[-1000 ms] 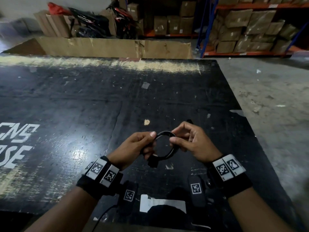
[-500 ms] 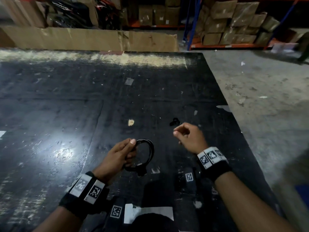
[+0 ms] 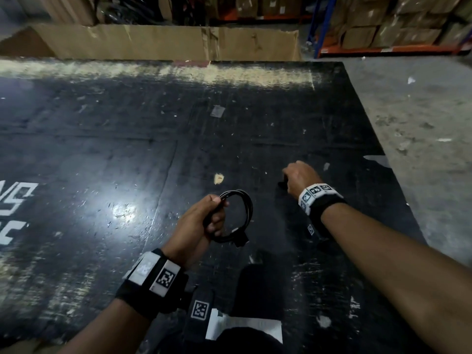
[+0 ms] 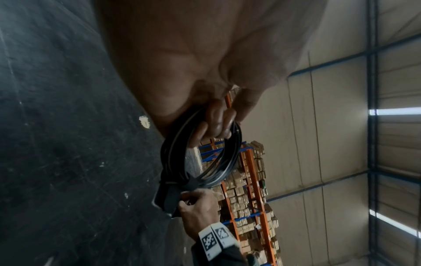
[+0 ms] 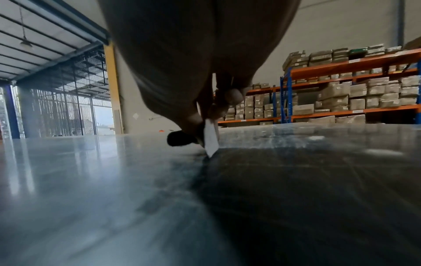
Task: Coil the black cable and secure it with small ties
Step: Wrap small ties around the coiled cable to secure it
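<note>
The black cable (image 3: 245,213) is wound into a small coil, its plug (image 3: 241,241) hanging at the bottom. My left hand (image 3: 217,213) grips the coil's left side a little above the black table (image 3: 102,149); in the left wrist view my fingers (image 4: 218,124) curl through the coil (image 4: 173,144). My right hand (image 3: 286,180) is down on the table to the right of the coil, knuckles up. In the right wrist view its fingertips (image 5: 232,96) pinch a small black tie (image 5: 180,140) with a white strip (image 5: 210,142). From the head, only the end of the tie (image 3: 281,185) shows.
A tan chip (image 3: 218,178) lies on the table just beyond the coil. A white paper (image 3: 245,327) sits at the near edge. The table's right edge (image 3: 398,190) drops to grey floor. A cardboard wall (image 3: 153,42) and shelves of boxes (image 3: 383,29) stand behind.
My right hand let go of the coil and moved forward and right, down onto the small tie on the table. My left hand now holds the coil alone.
</note>
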Available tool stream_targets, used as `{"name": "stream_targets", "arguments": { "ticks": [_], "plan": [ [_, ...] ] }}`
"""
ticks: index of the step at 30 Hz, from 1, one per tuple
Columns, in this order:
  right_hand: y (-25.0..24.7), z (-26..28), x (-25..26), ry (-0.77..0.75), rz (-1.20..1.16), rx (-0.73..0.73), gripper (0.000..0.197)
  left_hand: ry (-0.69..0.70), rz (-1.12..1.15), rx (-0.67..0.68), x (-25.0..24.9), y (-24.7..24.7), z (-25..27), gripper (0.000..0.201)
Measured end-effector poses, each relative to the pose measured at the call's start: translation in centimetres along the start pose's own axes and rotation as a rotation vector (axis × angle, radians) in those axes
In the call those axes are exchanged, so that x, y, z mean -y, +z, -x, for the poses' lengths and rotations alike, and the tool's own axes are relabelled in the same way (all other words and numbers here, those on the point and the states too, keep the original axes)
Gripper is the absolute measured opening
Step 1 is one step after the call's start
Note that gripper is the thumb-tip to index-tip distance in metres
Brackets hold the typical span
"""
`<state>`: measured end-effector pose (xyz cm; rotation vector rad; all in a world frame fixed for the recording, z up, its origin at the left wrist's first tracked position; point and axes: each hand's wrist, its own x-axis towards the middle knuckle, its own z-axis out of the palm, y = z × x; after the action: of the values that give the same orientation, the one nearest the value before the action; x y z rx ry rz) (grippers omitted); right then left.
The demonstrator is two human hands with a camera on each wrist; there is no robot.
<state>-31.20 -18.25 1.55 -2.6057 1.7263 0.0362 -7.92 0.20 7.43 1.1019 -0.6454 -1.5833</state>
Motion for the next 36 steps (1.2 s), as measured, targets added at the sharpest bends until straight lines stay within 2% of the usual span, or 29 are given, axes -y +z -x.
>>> {"name": "stream_targets", "arguments": {
  "ticks": [2,6,7,11,13,16,19,22,26,31,36],
  "plan": [
    [-0.7,0.5,-0.2,0.072,-0.193,-0.086,0.018,-0.004,0.052,0.000,-0.3,-0.3,-0.1,0.018],
    [-3.0,2.8,0.7,0.340,-0.706,-0.369,0.008,-0.009,0.104,-0.004,-0.8,-0.9,-0.1,0.021],
    [-3.6,3.6,1.2,0.373,-0.817,-0.417,0.010,0.000,0.086,-0.023,-0.8,-0.8,-0.1,0.021],
    [-7.1,8.3,4.3,0.352,-1.373,-0.449,0.015,0.115,-0.087,-0.105,-1.3,0.0,0.1,0.016],
    [-8.5,10.9,6.3,0.351,-1.516,-0.415,0.019,0.212,-0.210,-0.099,-1.7,0.5,0.6,0.009],
    [-9.6,13.8,9.1,0.379,-1.668,-0.362,0.015,0.375,-0.442,-0.083,-2.0,1.2,1.4,0.010],
    [-9.5,14.6,11.5,0.482,-1.809,-0.326,0.009,0.543,-0.553,-0.048,-1.9,1.9,2.0,0.020],
    [-9.5,14.3,13.1,0.602,-1.928,-0.311,0.005,0.648,-0.637,-0.019,-1.7,2.6,2.5,0.020],
    [-10.3,13.7,14.4,0.684,-2.016,-0.297,0.019,0.778,-0.732,-0.010,-1.2,3.5,3.2,0.011],
    [-10.3,13.9,15.3,0.711,-1.991,-0.254,0.021,0.810,-0.774,-0.028,-1.0,3.1,3.6,0.003],
    [-10.1,14.6,16.0,0.671,-2.096,-0.219,0.022,0.674,-0.593,-0.005,-0.8,2.6,3.7,0.030]
  ]
}}
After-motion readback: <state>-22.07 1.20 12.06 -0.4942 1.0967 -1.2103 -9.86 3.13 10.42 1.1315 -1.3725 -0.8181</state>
